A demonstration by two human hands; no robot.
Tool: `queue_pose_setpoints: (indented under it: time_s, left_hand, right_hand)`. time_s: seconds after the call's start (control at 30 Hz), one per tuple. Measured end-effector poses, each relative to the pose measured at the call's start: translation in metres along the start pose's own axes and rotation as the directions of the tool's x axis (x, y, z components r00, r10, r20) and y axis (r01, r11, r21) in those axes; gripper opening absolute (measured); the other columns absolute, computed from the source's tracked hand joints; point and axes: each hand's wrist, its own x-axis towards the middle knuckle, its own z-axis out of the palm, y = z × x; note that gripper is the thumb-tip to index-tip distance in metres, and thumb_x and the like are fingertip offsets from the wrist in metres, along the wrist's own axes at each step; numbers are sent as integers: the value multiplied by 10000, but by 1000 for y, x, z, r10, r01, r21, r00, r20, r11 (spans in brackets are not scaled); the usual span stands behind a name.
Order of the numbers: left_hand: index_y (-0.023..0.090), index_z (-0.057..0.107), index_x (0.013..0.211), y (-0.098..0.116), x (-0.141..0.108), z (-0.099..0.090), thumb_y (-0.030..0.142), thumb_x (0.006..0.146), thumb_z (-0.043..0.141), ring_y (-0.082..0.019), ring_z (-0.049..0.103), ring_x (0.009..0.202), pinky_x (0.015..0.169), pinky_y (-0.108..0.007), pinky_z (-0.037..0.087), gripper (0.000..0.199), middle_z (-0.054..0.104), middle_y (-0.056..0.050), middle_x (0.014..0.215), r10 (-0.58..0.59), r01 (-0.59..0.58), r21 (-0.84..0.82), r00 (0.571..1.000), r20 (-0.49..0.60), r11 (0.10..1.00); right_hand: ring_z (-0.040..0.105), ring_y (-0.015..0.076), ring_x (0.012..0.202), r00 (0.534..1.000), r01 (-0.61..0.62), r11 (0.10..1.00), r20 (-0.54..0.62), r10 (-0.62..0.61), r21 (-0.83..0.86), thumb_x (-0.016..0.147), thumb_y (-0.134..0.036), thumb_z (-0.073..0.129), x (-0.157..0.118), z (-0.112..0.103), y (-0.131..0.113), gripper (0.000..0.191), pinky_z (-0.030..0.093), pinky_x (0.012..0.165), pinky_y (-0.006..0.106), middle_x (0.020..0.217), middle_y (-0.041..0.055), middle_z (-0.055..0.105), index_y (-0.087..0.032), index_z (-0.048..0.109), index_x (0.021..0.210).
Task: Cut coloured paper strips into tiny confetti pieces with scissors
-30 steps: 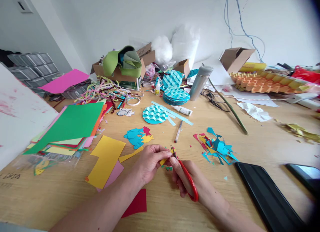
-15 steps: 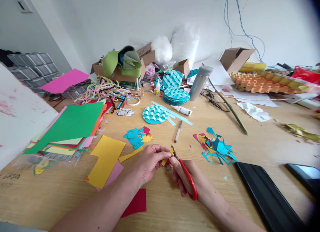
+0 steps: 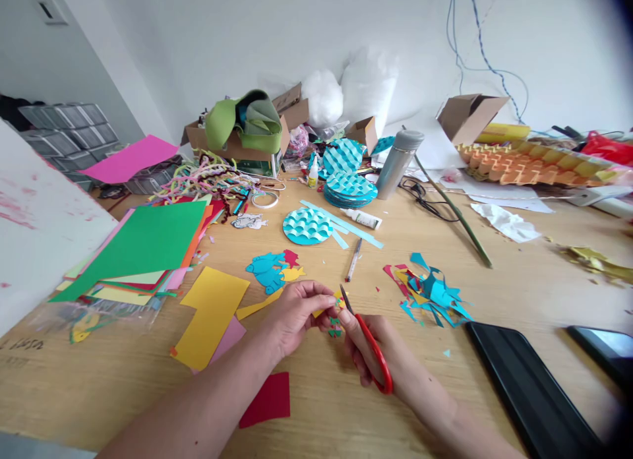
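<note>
My left hand (image 3: 302, 314) pinches a small piece of yellow paper (image 3: 321, 310) between thumb and fingers. Red-handled scissors (image 3: 374, 353) are in my right hand (image 3: 368, 343), their dark blades pointing up and away beside the yellow paper. The tips of both hands nearly meet; whether the blades touch the paper I cannot tell. Small green and red paper bits (image 3: 335, 328) lie on the table under my fingers. Just beyond my left hand are blue paper fish (image 3: 268, 272), a small yellow fish (image 3: 293, 274) and a red one (image 3: 291, 257). A yellow sheet (image 3: 212, 314) lies to the left.
Paper scraps (image 3: 432, 291) are heaped on the right, near a black phone (image 3: 524, 380). A pen (image 3: 353, 260) and a turquoise wavy disc (image 3: 307, 226) lie ahead. Coloured sheets (image 3: 143, 238) are stacked left. A steel bottle (image 3: 398, 165) stands behind; red paper (image 3: 267, 399) lies nearer me.
My left fingers and the yellow paper have shifted slightly, so more of the green and red bits below shows. The scissors stay in my right hand.
</note>
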Motion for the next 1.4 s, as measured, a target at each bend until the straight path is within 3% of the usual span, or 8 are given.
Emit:
queue_pose_setpoints:
  time_s: [0.23, 0.5, 0.83, 1.4]
  left_hand:
    - [94, 695, 786, 6, 6, -10, 222, 591, 790, -63, 539, 513, 531, -184, 408, 251, 638, -22, 602, -32, 32, -2, 999, 26, 999]
    - [108, 659, 745, 14, 6, -14, 223, 569, 812, -59, 526, 477, 487, -180, 374, 259, 650, -22, 591, -13, 14, 15, 1000, -3, 1000]
    - [100, 683, 798, 16, 5, -13, 232, 551, 826, -72, 556, 499, 527, -207, 415, 315, 681, -38, 642, -79, 74, 75, 995, 62, 994]
    - [129, 633, 606, 20, 4, -12, 248, 520, 772, -59, 460, 417, 432, -203, 295, 202, 585, 3, 496, -93, 94, 191, 996, -15, 977]
  right_hand:
    - [481, 80, 350, 991, 114, 986, 77, -106, -121, 834, -732, 285, 0, -6, 3, 669, 347, 386, 175, 408, 1, 528, -155, 515, 586]
    - [480, 89, 357, 990, 112, 980, 101, -96, -162, 849, -720, 268, -2, -5, 3, 666, 347, 399, 189, 415, 7, 535, -158, 519, 594]
    - [500, 97, 389, 989, 106, 979, 117, -86, -173, 851, -709, 292, -4, -6, -1, 646, 364, 418, 194, 438, 8, 547, -154, 526, 618]
    - [506, 92, 390, 978, 118, 979, 188, -86, -167, 858, -710, 264, -4, -7, 3, 657, 367, 428, 195, 430, 5, 548, -158, 537, 629]
